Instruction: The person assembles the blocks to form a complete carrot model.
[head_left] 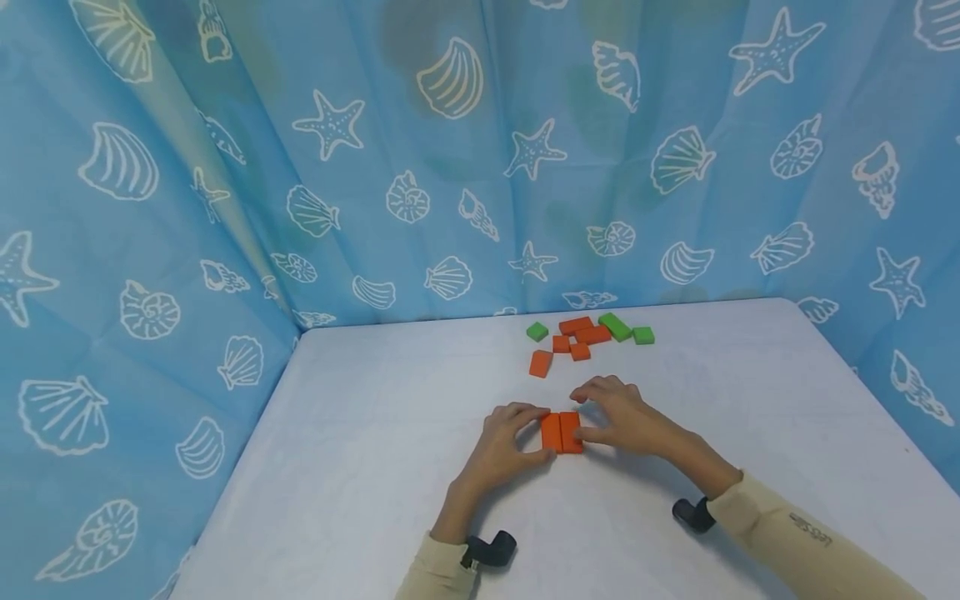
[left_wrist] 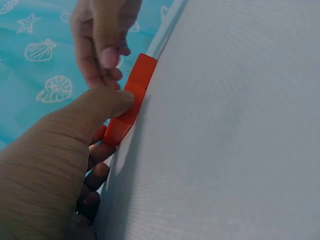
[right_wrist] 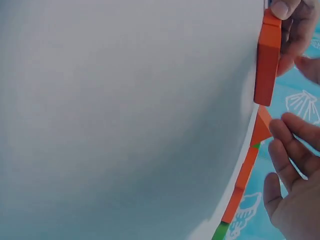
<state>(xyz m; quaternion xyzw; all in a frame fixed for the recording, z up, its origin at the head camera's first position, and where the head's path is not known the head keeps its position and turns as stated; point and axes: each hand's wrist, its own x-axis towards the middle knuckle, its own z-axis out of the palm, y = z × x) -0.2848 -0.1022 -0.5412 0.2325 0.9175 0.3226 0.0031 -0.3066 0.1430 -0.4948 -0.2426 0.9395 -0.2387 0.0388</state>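
Two orange rectangular blocks lie side by side on the white table, the left one (head_left: 551, 432) against the right one (head_left: 572, 427). My left hand (head_left: 497, 446) pinches the left orange block, index finger at its far end and thumb at its near end. In the left wrist view that thumb presses on an orange block (left_wrist: 120, 127). At the right side of the pair, my right hand (head_left: 628, 421) has its thumb by the right block's edge, with the other fingers spread apart from it. The right wrist view shows those fingers loose beside the blocks.
Behind the pair lie several loose blocks: a single orange block (head_left: 541, 363), a cluster of orange ones (head_left: 576, 325), a long green block (head_left: 615, 326) and small green blocks (head_left: 537, 332). A blue shell-patterned curtain (head_left: 450, 208) hangs along the table's (head_left: 360, 417) back edge.
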